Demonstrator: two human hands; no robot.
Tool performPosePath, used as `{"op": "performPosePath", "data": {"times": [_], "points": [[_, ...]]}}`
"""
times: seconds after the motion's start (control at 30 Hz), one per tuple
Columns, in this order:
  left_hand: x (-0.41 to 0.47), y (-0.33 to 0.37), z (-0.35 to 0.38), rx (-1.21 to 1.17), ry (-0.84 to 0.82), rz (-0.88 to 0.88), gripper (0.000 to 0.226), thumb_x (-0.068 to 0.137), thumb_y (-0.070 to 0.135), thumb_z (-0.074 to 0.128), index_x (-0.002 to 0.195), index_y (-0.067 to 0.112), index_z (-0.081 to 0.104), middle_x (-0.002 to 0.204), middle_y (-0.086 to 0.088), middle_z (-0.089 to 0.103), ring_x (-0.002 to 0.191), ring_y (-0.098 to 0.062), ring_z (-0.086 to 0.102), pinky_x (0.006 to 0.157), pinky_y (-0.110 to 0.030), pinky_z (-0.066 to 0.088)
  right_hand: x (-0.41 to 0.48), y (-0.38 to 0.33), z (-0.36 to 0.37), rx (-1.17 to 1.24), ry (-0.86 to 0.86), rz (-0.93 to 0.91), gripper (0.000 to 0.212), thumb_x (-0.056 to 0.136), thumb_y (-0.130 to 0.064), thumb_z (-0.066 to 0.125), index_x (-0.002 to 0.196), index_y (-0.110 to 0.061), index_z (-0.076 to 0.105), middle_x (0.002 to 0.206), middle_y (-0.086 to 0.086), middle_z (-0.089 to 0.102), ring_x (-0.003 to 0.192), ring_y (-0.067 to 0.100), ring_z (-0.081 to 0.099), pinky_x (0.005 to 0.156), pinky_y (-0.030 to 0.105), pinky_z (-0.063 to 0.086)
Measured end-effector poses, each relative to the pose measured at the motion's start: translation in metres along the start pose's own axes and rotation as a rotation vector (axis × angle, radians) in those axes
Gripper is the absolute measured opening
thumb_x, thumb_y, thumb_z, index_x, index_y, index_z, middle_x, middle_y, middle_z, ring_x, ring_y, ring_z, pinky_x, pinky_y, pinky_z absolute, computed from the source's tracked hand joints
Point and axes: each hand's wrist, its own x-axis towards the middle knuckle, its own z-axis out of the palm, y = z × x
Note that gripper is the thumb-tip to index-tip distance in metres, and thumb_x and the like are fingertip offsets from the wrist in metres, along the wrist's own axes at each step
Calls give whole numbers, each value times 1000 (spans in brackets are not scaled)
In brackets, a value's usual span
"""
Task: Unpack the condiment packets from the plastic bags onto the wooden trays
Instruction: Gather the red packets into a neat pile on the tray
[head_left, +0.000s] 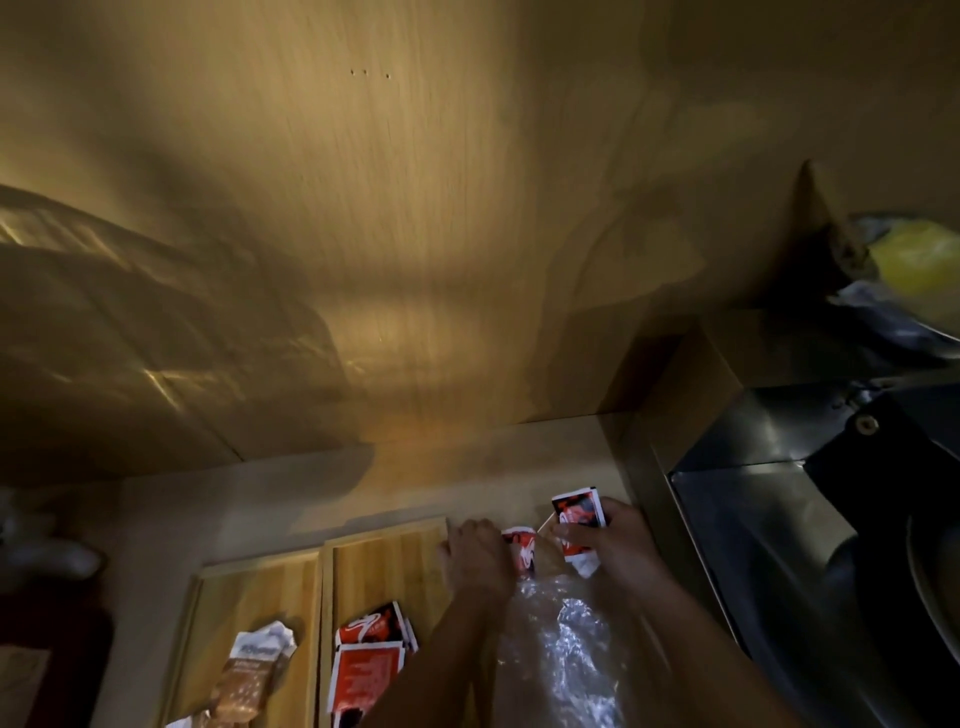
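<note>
Pale counter (363, 483) with left tray (249, 597), right tray (389, 566), plastic bag (566, 649).

two light wooden trays side by side. left wooden tray (260, 587): crumpled brown-and-white packets (254, 670) lying on it at the near end. right wooden tray (395, 561): two flat red-and-white packets (366, 660), overlapping, near end. clear crinkled plastic bag (566, 644) lies just right of that tray, mouth at the far end. mouth packet (519, 551), red-and-white, sits at the opening. upright packet (577, 514), same print, pinched in the right hand (618, 543) just beyond the mouth.
</note>
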Motion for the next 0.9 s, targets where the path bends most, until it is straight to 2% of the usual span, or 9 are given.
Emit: {"op": "performPosePath", "data": {"times": [0.1,0.2,0.27,0.37,0.5,0.6,0.7,0.8,0.9], "points": [[-8,-8,-10,-400,104,-55,10,90,21,52,91,13,58,100,-13,68,103,-32,60,91,-38,42,-1,-3,3,-22,-9,-3,13,70,7,70,72,-5,66,55,9,64,44,18,58,45,23,44],[-19,-24,-25,-834,174,-117,25,87,21,59,68,23,43,75,-4,60,85,-30,61,85,-43,46,-9,-10,11,-48,-46,-31,9,72,3,70,76,-3,65,48,3,64,41,16,58,41,21,45],[-30,-36,-37,-1083,212,-149,28,82,9,65,64,19,45,63,0,59,71,-23,62,72,-37,50,-16,-14,19,-24,-70,-36,9,74,1,70,80,-2,66,54,7,66,45,18,59,44,23,44],[-55,-56,-60,-1379,278,-201,22,78,-4,67,73,9,50,56,3,60,48,-2,60,48,-13,46,-28,-20,34,24,-138,-40,8,74,0,71,74,1,62,45,6,60,35,13,54,37,16,35],[-95,-100,-70,-1579,270,-353,24,76,2,71,95,8,57,75,-12,67,62,-22,62,58,-27,49,-47,-21,54,-22,-245,-107,11,76,-12,72,69,-3,68,51,6,66,43,18,54,46,24,42],[-123,-135,-65,-1598,258,-387,12,77,2,68,83,4,59,77,-14,63,61,-22,59,58,-27,47,-61,-12,74,-32,-333,-72,13,78,-14,70,69,-3,70,57,10,68,44,20,52,47,27,40],[-141,-155,-52,-1551,277,-424,16,77,0,69,71,8,56,71,-12,62,59,-20,58,54,-25,47,-74,-1,91,-38,-397,-24,14,78,-13,69,74,0,69,60,11,67,48,23,53,45,27,41],[-147,-151,-39,-1460,188,-407,9,78,-1,68,78,4,60,73,-12,67,58,-19,65,46,-26,51,-77,4,94,-49,-413,45,14,78,-13,70,73,0,69,61,13,66,49,26,52,45,26,43],[-165,-152,-24,-1309,59,-436,12,80,7,69,82,5,57,82,-10,70,68,-19,69,51,-25,54,-96,16,100,-110,-465,104,15,76,-16,73,69,-3,71,64,20,64,55,28,55,50,27,46]]}}
